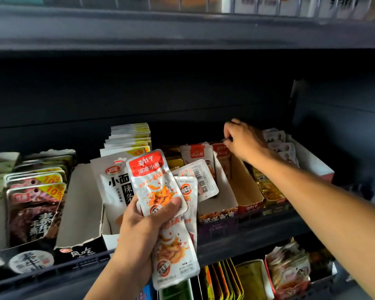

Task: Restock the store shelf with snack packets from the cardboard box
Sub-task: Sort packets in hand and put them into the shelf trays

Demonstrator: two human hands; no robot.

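Head cam: the left hand (147, 226) was down front, gripping a fanned bunch of red-and-white fish packets (158, 180), thumb clamped across the top one, with more of them hanging below the palm. The right hand (243, 141) was reaching way into the shelf (247, 224), fingers curled over the back of a tray (247, 191) of the same red packets; looked like it was pinching the top edge of a packet (222, 152) standing back there, though that's hard to say for sure. A loose packet (204, 180) was lying tilted in the tray next door, barcode side up. To the left sat a row of white noodle packs (115, 180), and further left some dark beef-looking packs (35, 213). A lower shelf had yellow packs (227, 278). The box wasn't in shot.
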